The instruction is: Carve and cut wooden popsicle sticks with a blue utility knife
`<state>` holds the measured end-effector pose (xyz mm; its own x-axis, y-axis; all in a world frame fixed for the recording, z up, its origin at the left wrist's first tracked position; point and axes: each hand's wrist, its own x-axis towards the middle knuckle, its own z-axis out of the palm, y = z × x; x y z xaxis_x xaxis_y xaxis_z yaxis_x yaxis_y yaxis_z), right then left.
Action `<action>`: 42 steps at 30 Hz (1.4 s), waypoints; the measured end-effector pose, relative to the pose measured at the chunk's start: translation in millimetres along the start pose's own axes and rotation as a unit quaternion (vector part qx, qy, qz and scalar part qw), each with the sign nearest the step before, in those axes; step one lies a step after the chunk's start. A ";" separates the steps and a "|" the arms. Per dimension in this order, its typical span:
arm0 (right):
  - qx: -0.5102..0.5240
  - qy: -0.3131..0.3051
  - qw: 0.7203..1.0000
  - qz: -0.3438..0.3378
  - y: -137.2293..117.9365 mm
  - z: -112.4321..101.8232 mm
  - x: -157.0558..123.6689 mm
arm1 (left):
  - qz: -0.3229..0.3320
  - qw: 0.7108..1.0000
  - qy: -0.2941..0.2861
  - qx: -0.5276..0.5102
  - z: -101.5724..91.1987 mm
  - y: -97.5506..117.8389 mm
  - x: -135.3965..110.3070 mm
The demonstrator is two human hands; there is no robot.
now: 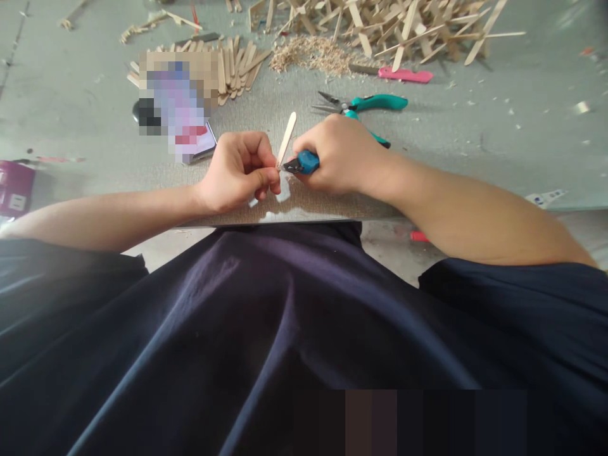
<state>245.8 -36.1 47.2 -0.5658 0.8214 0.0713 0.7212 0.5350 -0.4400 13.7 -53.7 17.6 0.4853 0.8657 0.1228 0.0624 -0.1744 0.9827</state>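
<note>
My left hand (242, 170) is closed in a pinch on the lower end of a flat wooden craft stick (287, 137), which stands tilted up and away from me. My right hand (339, 155) is wrapped round a blue-handled cutter (304, 163). The cutter's dark tip touches the stick just above my left fingers. Both hands rest at the near edge of the grey table (85, 107).
Teal-handled pliers (368, 104) lie just beyond my right hand. A pink utility knife (403, 75) lies farther back beside a heap of wood shavings (311, 56). Piles of craft sticks (237, 63) and a glued stick structure (389, 25) fill the far side. A phone (202, 144) lies left.
</note>
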 end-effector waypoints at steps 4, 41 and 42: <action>0.024 0.010 1.000 -0.003 7.7 4.3 1.4 | -0.010 1.000 0.005 0.013 2.1 5.7 -1.9; -0.055 -0.026 0.997 -0.046 13.7 -15.5 9.0 | 0.073 0.994 0.072 -0.028 -15.0 -16.5 15.6; -0.056 -0.017 0.998 -0.031 12.8 -15.8 9.6 | 0.072 0.995 0.066 -0.035 -13.5 -14.8 14.4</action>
<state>256.0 -18.2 56.4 -0.6221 0.7803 0.0636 0.7239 0.6042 -0.3331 7.9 -32.3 6.7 0.3663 0.8888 0.2755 -0.0623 -0.2720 0.9603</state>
